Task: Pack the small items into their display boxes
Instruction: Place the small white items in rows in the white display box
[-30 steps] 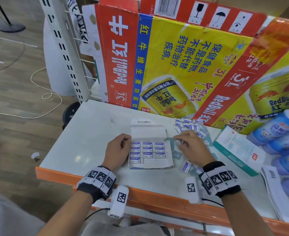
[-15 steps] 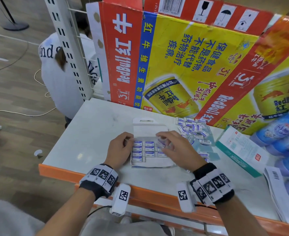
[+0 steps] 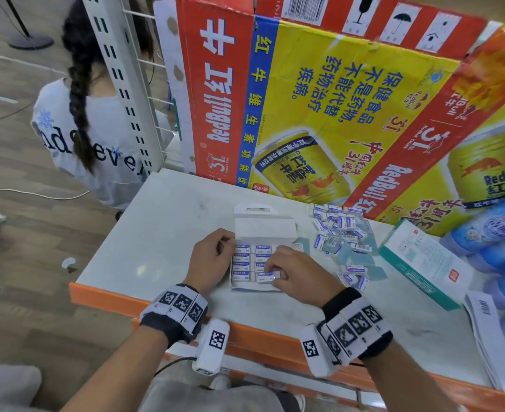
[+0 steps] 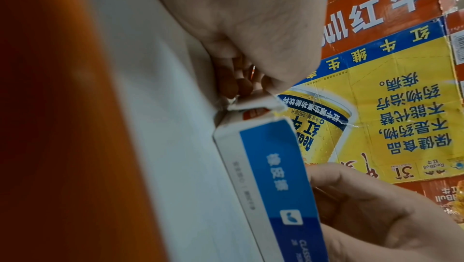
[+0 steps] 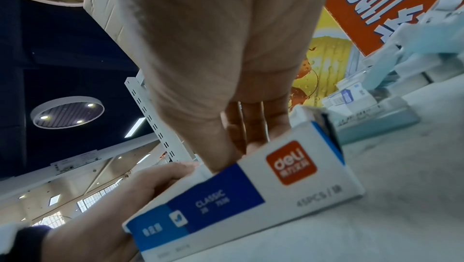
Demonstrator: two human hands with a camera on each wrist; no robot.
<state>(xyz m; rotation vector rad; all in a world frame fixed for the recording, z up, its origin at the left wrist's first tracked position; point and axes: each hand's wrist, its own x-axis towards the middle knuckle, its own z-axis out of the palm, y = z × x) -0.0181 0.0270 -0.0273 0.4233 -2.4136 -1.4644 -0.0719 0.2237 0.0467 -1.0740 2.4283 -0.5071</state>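
While sitting on the white table [image 3: 156, 233], leaned a big red and yellow drink carton [image 3: 319, 114] up at the back. Lay a green and white box [image 3: 423, 263] off to the right, near blue bottles [image 3: 495, 233]. Rested the open white and blue display box [image 3: 263, 230] flat in the middle of the table, lid flap up, with rows of small erasers [image 3: 242, 257] packed inside. Sat a loose pile of erasers [image 3: 337, 224] just beside the box, on its right. Held the left edge of the box with the left hand [image 3: 209, 260], fingers curled on the wall. Reached over the near rows with the right hand [image 3: 299, 275], fingers bent down, pinching one small eraser [image 3: 265, 276] at the front row inside the box.
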